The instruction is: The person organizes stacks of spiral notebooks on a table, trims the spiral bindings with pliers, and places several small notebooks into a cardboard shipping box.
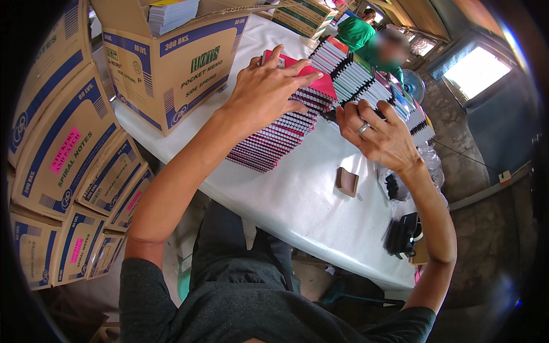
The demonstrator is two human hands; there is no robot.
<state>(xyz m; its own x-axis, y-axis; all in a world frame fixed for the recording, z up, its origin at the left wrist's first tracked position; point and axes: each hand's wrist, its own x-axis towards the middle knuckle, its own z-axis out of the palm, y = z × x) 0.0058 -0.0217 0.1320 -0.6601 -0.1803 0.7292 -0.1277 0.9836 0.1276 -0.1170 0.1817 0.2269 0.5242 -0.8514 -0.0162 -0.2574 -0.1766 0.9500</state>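
Slanting away rightward lengthwise, notebooks meet a spread left grip; right grip, can't tell.

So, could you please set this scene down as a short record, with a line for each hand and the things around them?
Left hand: spread over the top of the pink notebook stack
Right hand: curled beside the stack's right end, wearing a ring; whether it grips anything is unclear
Surface: white-covered table
Near the right hand: small brown block
Beyond: more spiral-bound stacks; a person in green
Left side: open carton; piled cartons
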